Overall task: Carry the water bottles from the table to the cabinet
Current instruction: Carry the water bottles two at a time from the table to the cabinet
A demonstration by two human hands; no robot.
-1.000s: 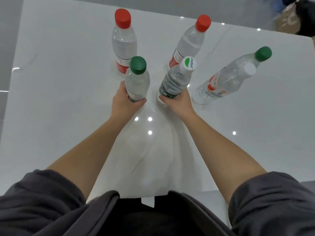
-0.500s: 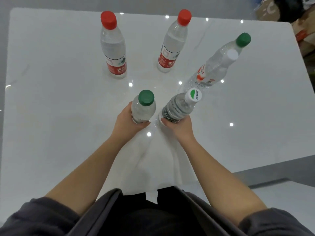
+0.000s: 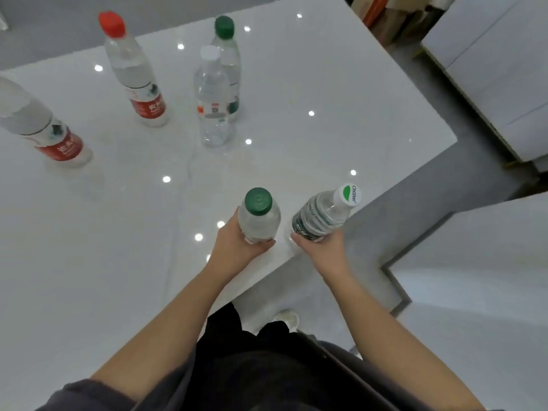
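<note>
The left hand [image 3: 237,246] closes its grip round a green-capped bottle [image 3: 258,219]; the right hand [image 3: 324,252] clasps a tilted white-capped bottle [image 3: 321,216] beside it, at the counter [image 3: 326,84] edge. Four other bottles [image 3: 212,99] stand farther back on the glossy white counter; grey floor [image 3: 462,185] lies beyond.

A plain room, home or office, with white table [image 3: 326,84], grey floor [image 3: 465,179], white cabinets [image 3: 489,69], cardboard boxes [image 3: 382,13].
</note>
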